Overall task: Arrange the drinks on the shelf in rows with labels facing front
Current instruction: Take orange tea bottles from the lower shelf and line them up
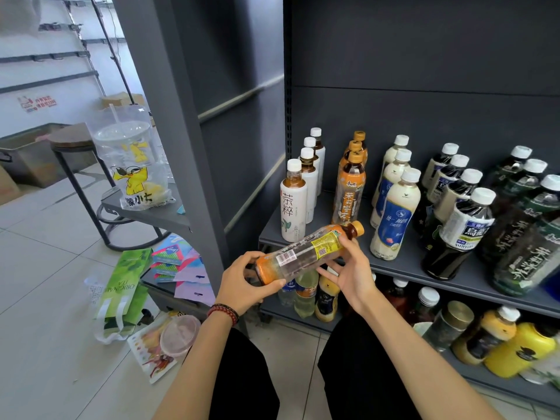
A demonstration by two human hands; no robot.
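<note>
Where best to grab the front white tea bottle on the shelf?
White bottle: I'd wrap its straight labelled body from the front. It stands upright at the shelf edge, same bottles close behind, orange row beside it on the right.

We hold an orange bottle sideways in front of the shelf. Our left hand grips its bottom end. Our right hand holds it near the cap. On the shelf stand rows of white bottles, orange tea bottles, milky bottles and dark bottles.
</note>
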